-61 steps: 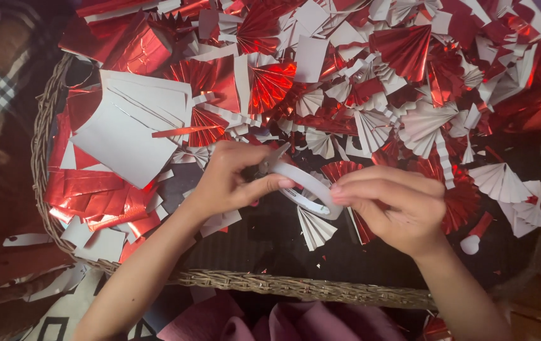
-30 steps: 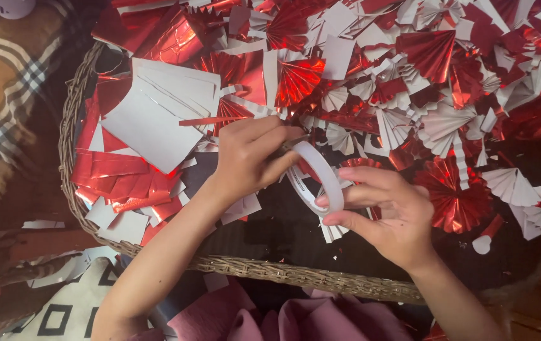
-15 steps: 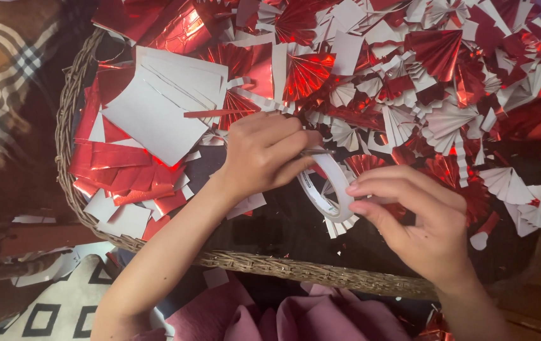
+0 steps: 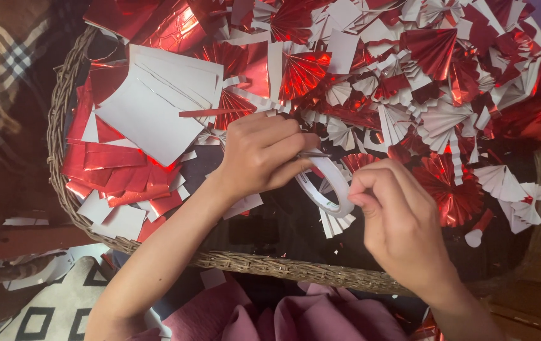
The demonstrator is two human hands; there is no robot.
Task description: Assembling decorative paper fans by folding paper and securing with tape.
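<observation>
Wide shallow woven wicker basket (image 4: 62, 113) carries it all. In it: stack of white cut paper sheets (image 4: 157, 107) upper left, shiny red foil strips (image 4: 109, 170) below them, w/ red and white pleated paper fans (image 4: 447, 120) heaped across top and right. Basket's dark bottom (image 4: 270, 230) shows at centre, prob. bare.

Dark bare patch of the wicker basket (image 4: 264, 262) lies open; pleated paper fans (image 4: 447, 126) crowd beyond

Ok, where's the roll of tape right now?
Centre of the head view: tape roll held between left hand and right hand, above the wicker basket rim.
</observation>
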